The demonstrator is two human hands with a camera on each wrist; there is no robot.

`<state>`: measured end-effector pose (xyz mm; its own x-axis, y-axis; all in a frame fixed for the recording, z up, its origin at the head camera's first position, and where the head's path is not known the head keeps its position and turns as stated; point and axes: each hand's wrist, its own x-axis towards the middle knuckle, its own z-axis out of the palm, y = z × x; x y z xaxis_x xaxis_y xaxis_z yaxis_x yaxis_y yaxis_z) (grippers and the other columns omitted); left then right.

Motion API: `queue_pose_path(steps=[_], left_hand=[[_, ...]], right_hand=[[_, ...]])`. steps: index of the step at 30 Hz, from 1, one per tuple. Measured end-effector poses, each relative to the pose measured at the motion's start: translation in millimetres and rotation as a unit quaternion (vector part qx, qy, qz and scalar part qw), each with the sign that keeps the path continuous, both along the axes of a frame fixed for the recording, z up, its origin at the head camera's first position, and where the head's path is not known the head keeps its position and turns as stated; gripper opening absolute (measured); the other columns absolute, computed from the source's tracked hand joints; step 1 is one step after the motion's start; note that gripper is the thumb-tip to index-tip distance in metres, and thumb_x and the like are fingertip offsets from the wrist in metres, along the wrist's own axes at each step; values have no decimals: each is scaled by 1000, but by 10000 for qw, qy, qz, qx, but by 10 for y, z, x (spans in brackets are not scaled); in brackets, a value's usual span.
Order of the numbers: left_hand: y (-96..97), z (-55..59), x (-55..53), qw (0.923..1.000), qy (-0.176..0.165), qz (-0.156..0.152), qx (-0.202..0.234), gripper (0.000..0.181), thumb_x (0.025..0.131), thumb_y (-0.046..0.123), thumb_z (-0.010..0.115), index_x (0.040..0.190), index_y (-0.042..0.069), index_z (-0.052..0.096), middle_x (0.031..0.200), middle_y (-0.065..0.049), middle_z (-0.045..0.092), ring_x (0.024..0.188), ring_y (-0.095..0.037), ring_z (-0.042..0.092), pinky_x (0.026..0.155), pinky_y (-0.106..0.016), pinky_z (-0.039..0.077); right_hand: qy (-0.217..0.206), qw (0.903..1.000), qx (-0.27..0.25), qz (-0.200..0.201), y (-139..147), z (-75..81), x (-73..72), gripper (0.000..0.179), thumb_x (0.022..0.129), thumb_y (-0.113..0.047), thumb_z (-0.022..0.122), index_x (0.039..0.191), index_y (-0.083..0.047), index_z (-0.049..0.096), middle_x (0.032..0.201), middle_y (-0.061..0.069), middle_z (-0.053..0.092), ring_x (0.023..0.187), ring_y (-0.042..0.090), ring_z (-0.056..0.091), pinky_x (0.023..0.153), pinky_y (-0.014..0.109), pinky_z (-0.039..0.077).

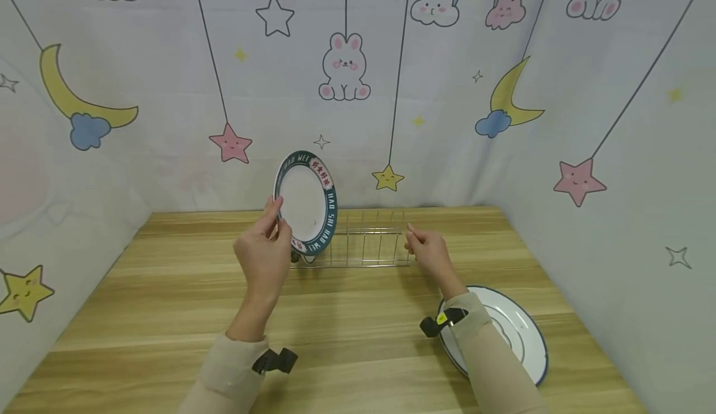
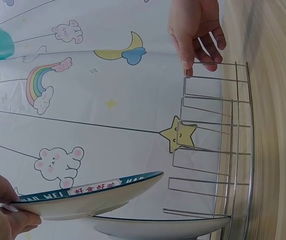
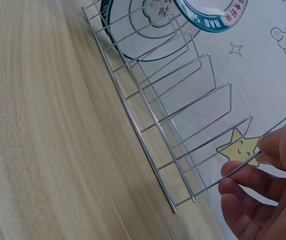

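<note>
My left hand (image 1: pixel 264 255) pinches the edge of a white plate (image 1: pixel 302 206) with a lettered dark green rim, holding it tilted up above the left end of a wire dish rack (image 1: pixel 369 266). A second plate (image 2: pixel 157 228) stands in the rack's left end, just beside the held plate in the left wrist view. In the head view the held plate mostly hides it. At the opposite end, my right hand (image 1: pixel 429 255) grips the rack's end wire between thumb and fingers, as the right wrist view (image 3: pixel 262 180) shows.
A larger white plate (image 1: pixel 531 333) with a blue rim lies on the wooden table (image 1: pixel 358 333) at the right, partly under my right forearm. White cloth walls (image 1: pixel 313 122) printed with stars, moons and rabbits enclose the table's back and sides.
</note>
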<state>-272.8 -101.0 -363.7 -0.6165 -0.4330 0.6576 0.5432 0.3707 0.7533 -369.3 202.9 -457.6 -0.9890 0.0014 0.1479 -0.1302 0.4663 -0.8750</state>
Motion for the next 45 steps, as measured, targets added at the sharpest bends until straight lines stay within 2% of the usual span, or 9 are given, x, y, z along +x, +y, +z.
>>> queue_pose_path(steps=[10, 17, 24, 29, 34, 38, 45], left_hand=[[4, 32, -14, 9993, 89, 230, -297, 33, 82, -6, 58, 113, 6, 61, 115, -1, 58, 109, -3, 50, 73, -19, 50], [11, 63, -37, 9947, 244, 689, -721, 33, 81, -6, 58, 112, 5, 62, 113, -3, 58, 107, -4, 52, 67, -18, 52], [33, 72, -79, 9875, 473, 1063, -1062, 33, 81, -7, 58, 111, 5, 62, 111, -4, 59, 102, -7, 55, 60, -24, 55], [36, 68, -110, 9838, 567, 1286, -1111, 32, 81, -4, 60, 111, 6, 63, 108, -4, 61, 88, -12, 63, 57, -27, 55], [33, 64, -151, 9773, 680, 1532, -1295, 30, 81, -3, 59, 109, 4, 65, 103, -8, 63, 78, -15, 65, 53, -28, 55], [41, 71, -171, 9734, 791, 1631, -1402, 28, 81, -3, 59, 107, 2, 66, 101, -11, 64, 74, -16, 65, 52, -28, 54], [65, 70, -197, 9684, 928, 1811, -1443, 26, 81, -1, 59, 105, 2, 68, 93, -13, 67, 55, -19, 60, 45, -30, 50]], right_hand=[[-8, 10000, -21, 65, 1, -2, -9, 34, 94, -30, 50, 124, -16, 57, 87, 10, 65, 83, 28, 60, 61, 31, 53], [25, 10000, -46, 40, -9, 0, -5, 35, 94, -27, 51, 125, -12, 56, 85, 8, 65, 80, 27, 60, 60, 31, 53], [-5, 10000, -39, 3, -4, 6, 2, 35, 94, -28, 51, 125, -13, 56, 85, 7, 65, 80, 23, 59, 59, 30, 51], [-57, 10000, -36, 3, 3, -12, -16, 36, 93, -31, 51, 126, -16, 56, 85, 6, 65, 79, 21, 59, 59, 30, 51], [-81, 9999, -87, 14, 5, -26, -33, 36, 93, -30, 51, 126, -16, 55, 88, 7, 66, 80, 20, 60, 60, 30, 53], [-76, 9999, -100, -5, 8, -31, -41, 36, 93, -30, 52, 126, -16, 56, 88, 6, 66, 80, 20, 61, 60, 30, 53], [-23, 10000, -17, -11, 10, -34, -45, 36, 93, -32, 51, 125, -15, 57, 85, 6, 65, 80, 23, 60, 59, 30, 51]])
